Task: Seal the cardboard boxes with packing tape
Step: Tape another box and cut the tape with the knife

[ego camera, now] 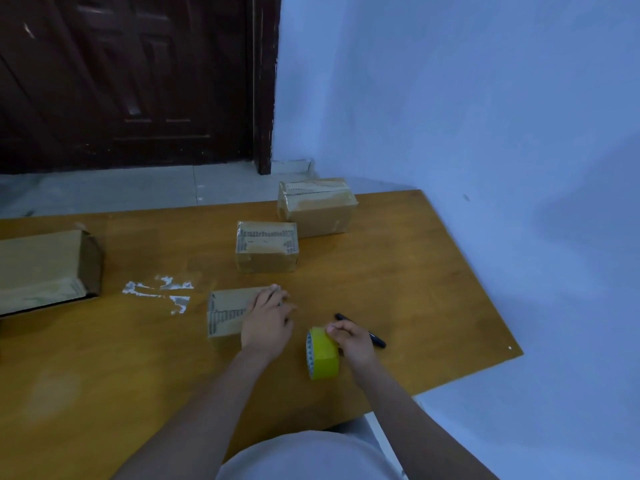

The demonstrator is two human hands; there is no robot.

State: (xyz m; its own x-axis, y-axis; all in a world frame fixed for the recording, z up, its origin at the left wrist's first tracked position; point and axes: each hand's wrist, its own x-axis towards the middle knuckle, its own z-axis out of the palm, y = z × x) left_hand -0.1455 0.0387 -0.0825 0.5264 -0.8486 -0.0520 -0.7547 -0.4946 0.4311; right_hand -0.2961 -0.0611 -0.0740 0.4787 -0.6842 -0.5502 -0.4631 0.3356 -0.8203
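A small cardboard box (227, 311) lies on the wooden table (398, 289) in front of me. My left hand (266, 318) rests flat on its top right part, fingers straight. To its right a yellow roll of packing tape (322, 358) stands on edge. My right hand (351, 341) grips the top of the roll with curled fingers. Two more small taped boxes stand further back, one in the middle (266, 245) and one at the far edge (317, 206).
A black marker (375, 339) lies just behind my right hand. A larger cardboard box (45, 266) sits at the table's left. White torn residue (159, 289) marks the tabletop left of the near box. The table's right edge runs near a blue wall.
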